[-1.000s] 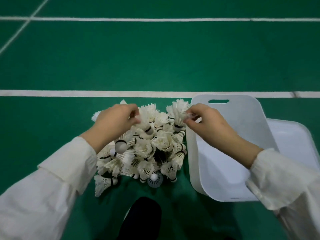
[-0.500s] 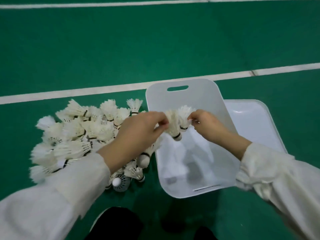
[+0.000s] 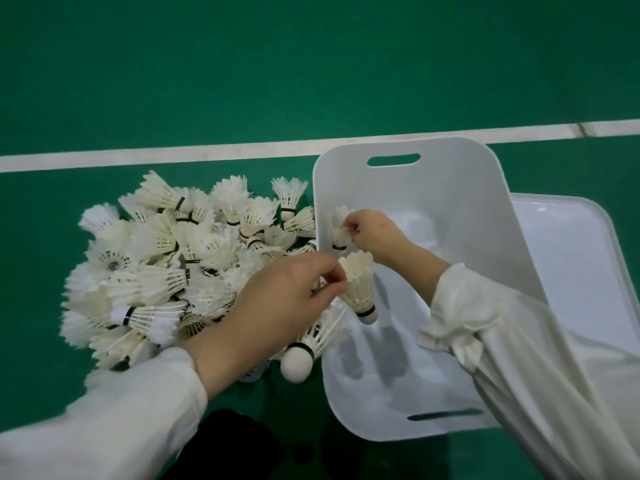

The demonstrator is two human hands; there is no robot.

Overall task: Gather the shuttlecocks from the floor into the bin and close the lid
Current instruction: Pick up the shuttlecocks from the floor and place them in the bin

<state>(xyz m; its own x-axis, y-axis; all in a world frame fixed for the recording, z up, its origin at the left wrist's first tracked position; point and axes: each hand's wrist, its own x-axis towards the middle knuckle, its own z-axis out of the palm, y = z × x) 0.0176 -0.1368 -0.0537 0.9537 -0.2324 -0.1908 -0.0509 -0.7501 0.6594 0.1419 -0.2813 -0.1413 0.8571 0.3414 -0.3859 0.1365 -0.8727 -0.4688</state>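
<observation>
A heap of white feather shuttlecocks (image 3: 180, 258) lies on the green floor left of centre. To its right stands an open white plastic bin (image 3: 460, 202) with a handle slot in its far wall. My left hand (image 3: 277, 306) pinches the feather rim of one shuttlecock (image 3: 358, 289), cork down, over the bin's left edge. My right hand (image 3: 375, 233) pinches a second shuttlecock (image 3: 337, 230) by its feathers inside the bin's opening. Another shuttlecock (image 3: 308, 348) lies under my left hand against the bin's wall.
The bin's white lid (image 3: 581, 271) lies flat on the floor behind and to the right of the bin. A white court line (image 3: 173, 154) runs across the floor beyond the heap. A dark shape (image 3: 221, 445), perhaps my leg or shoe, sits at the bottom.
Both hands lifted a shuttlecock each from the heap and carried them rightwards to the bin's opening; the two shuttlecocks have since drawn apart and my right hand's one sits lower in the bin.
</observation>
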